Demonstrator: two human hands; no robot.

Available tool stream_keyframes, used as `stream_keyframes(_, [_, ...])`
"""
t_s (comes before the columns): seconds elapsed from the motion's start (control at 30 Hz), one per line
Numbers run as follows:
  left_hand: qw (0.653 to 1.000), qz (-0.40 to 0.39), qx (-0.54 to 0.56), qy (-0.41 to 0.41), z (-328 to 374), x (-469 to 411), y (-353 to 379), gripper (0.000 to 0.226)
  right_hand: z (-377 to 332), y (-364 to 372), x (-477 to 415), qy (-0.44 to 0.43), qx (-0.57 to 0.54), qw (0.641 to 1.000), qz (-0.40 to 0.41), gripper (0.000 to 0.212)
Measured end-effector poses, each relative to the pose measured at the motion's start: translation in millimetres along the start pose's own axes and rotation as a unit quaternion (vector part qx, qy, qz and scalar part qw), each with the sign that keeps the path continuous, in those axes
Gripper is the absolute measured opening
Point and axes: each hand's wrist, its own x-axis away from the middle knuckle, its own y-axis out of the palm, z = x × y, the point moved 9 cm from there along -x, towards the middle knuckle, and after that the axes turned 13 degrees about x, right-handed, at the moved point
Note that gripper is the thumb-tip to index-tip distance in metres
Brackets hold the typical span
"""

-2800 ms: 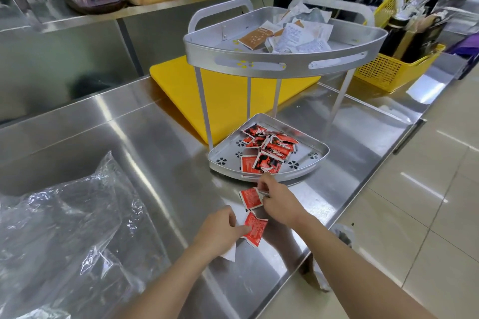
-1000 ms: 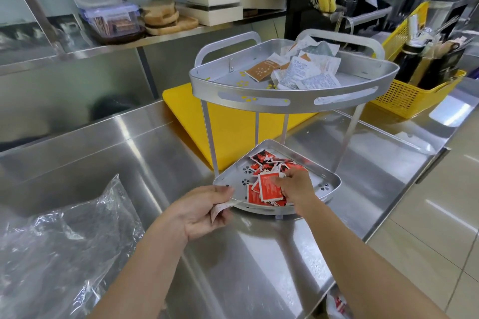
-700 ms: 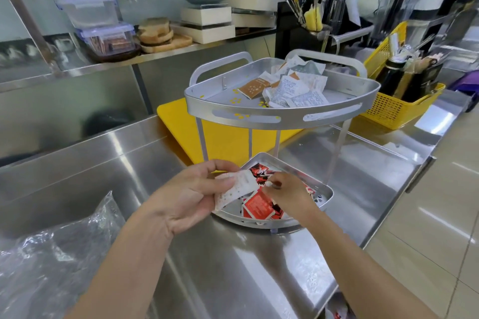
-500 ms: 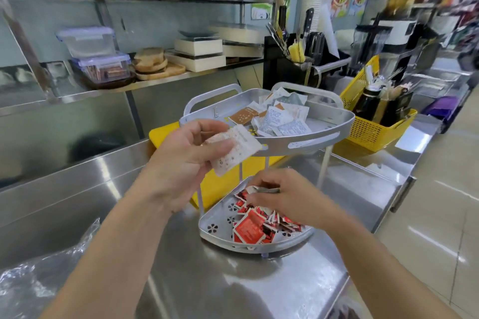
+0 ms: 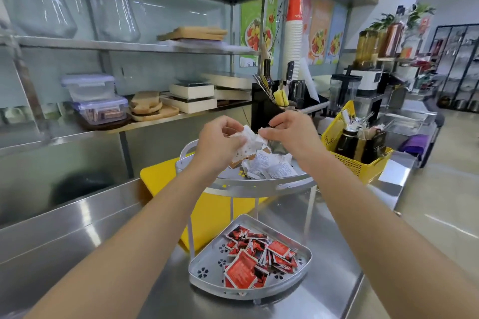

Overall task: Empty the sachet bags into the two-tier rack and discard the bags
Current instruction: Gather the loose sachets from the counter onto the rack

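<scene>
Fingertips of both hands pinched on one small white sachet point(image 5: 248, 144), held up at chest height. Left hand point(image 5: 220, 142) closed on the near-left edge, thumb on top; right hand point(image 5: 290, 134) closed on the far-right corner, knuckles bent as if to tear or pull it flat. Whether already torn, cannot tell: edge hidden behind the fingers.

Directly beneath, the upper shelf point(image 5: 259, 185) of the two-tier rack, holding a loose heap of white and brown sachets point(image 5: 269, 167). Held sachet above that heap, not touching it, a little toward the left handle. Lower shelf point(image 5: 204, 264) further down and nearer the body, filled on its right half with red sachets point(image 5: 255, 258), left half bare.

Outward again: steel counter point(image 5: 90, 228) under the rack, yellow cutting board point(image 5: 160, 176) behind it, yellow basket point(image 5: 357, 163) of bottles off to the right, well apart.

Likely risks from here:
- Tearing too hard, with contents scattering past the shelf rim onto the counter, since the grip sits near the rim's left side rather than over the middle.
- Letting go with one hand early, so the sachet swings and drops on the wrong shelf.
- Nudging the light rack with a forearm on the way down and tipping the red heap.

No bin or empty bag in view for discarding.
</scene>
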Motion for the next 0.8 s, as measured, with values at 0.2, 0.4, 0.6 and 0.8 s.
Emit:
stream_keyframes(0.2, [0.960,-0.098,-0.261,-0.042,-32,-4,14,0.015,30,32,-17,0.005,0.118,0.993,-0.032,0.029])
stream_keyframes(0.4, [0.944,-0.099,-0.315,-0.014,-15,10,-2,0.037,18,34,-9,-0.040,0.290,0.956,-0.003,0.035])
stream_keyframes(0.6, [0.934,0.012,-0.340,0.108,22,49,-84,0.038,-51,53,36,-0.190,0.160,0.965,0.082,0.030])
stream_keyframes(0.8, [0.911,0.103,-0.395,0.066,-2,117,-189,0.052,-80,173,100,-0.297,0.120,0.946,-0.047,0.041])
